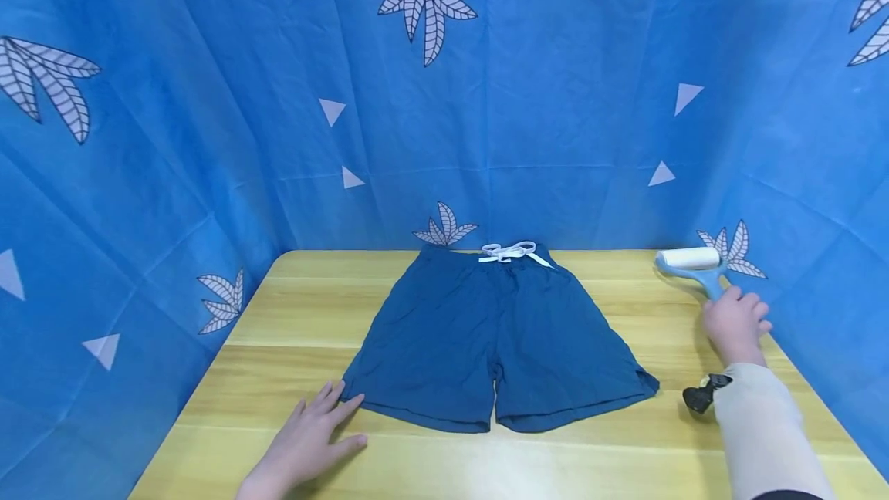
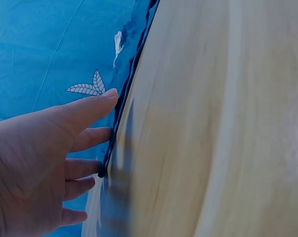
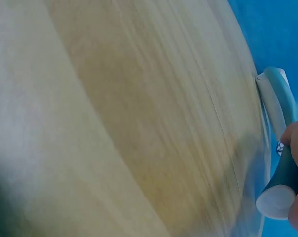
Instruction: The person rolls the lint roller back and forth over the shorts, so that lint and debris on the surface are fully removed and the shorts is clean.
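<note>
Dark blue shorts with a white drawstring tied in a bow lie spread flat on the wooden table, waistband toward the back. My left hand is at the lower left leg hem, fingers spread and fairly straight; its fingertips reach the hem corner. In the left wrist view the left hand has thumb and fingers extended beside the fabric edge. At the back right, my right hand grips the handle of a lint roller with a white roll. The right wrist view shows the roller's pale blue handle inside the curled fingers.
The light wooden table ends at a blue patterned curtain behind and at both sides. A small black device is attached at the right wrist, by the pale sleeve.
</note>
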Demonstrator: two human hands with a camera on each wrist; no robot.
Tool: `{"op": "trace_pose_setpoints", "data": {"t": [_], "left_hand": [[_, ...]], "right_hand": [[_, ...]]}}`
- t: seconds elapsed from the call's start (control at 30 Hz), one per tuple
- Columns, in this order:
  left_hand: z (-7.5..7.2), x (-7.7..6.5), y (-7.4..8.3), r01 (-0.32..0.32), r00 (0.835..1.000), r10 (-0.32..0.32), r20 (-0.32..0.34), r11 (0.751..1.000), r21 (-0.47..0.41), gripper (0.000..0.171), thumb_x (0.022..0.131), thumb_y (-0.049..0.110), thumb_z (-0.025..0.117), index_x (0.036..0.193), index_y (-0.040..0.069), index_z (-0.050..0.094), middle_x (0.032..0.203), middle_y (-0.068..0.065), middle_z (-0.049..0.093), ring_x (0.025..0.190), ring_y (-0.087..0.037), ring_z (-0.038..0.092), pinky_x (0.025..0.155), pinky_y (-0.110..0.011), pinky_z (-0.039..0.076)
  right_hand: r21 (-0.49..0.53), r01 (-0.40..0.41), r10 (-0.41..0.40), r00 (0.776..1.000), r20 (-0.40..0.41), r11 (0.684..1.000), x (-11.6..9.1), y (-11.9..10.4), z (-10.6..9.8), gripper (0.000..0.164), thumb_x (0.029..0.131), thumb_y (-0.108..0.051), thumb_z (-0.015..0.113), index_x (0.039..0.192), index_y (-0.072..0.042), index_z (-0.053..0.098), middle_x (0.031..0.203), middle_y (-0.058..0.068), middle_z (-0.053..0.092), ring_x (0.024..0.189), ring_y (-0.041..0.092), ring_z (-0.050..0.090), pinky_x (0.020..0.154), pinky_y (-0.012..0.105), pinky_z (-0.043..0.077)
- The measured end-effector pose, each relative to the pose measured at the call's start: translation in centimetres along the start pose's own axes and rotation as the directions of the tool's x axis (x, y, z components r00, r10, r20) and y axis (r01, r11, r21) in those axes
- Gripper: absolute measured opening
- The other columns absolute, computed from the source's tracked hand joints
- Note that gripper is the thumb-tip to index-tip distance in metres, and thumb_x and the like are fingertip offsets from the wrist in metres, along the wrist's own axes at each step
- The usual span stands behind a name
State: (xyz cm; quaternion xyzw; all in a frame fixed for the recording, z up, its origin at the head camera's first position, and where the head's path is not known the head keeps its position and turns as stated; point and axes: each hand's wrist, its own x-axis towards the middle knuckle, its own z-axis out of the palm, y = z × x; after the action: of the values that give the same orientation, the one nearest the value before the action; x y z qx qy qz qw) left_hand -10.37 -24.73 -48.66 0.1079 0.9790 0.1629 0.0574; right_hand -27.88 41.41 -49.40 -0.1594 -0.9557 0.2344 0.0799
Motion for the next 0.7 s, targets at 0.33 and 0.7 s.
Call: {"op": "trace_pose_setpoints", "data": {"t": [0.33,0.7], "left_hand": [[0.1,0.2,0.1,0.013,1.0,-0.012,0.02,1.0,-0.02,0.069,0.086,0.061,0.06,0.141,0.021,0.053,0.155,-0.019,0.036,0.145,-0.042,0.029,0.112,-0.071,0.023],[-0.2,0.1,0.7,0.032,0.999,-0.032,0.016,1.0,0.0,0.067,0.086,0.059,0.063,0.14,0.02,0.054,0.154,-0.02,0.038,0.144,-0.042,0.031,0.113,-0.069,0.024]], "right_hand": [[-0.021,0.101,-0.102,0.992,-0.068,0.995,-0.5,-0.2,0.0,0.038,0.097,-0.018,0.044,0.105,0.018,0.033,0.1,0.042,0.028,0.094,0.057,0.022,0.07,0.063,0.022],[-0.055,0.219,-0.225,0.956,-0.187,0.974,-1.4,-2.0,-0.9,0.046,0.094,-0.019,0.047,0.124,0.014,0.037,0.109,0.038,0.033,0.097,0.054,0.026,0.072,0.063,0.022]]}}
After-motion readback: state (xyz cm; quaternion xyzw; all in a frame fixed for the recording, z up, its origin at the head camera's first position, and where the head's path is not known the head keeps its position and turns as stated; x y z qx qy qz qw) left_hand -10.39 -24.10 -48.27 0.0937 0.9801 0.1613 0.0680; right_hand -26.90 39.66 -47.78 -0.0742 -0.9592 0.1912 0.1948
